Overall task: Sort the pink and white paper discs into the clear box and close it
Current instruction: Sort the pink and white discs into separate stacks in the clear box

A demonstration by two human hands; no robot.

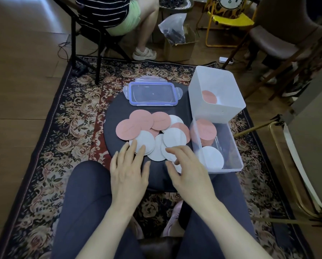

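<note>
Several pink discs (141,119) and white discs (174,137) lie overlapping on a round dark stool top (115,113). The clear box (231,146) stands at the stool's right edge, with a pink stack (206,128) at its far end and a white stack (211,157) at its near end. Its clear lid with a blue rim (152,94) lies at the stool's far side. My left hand (129,171) rests flat, fingers spread, its fingertips on a white disc. My right hand (188,169) hovers with curled fingers over white discs beside the box, holding nothing that I can see.
A white tub (216,109) with one pink disc inside stands behind the clear box. A person sits on a chair (85,40) beyond the stool. A cardboard box (178,45), a yellow chair and a brown chair stand at the back. A patterned rug covers the floor.
</note>
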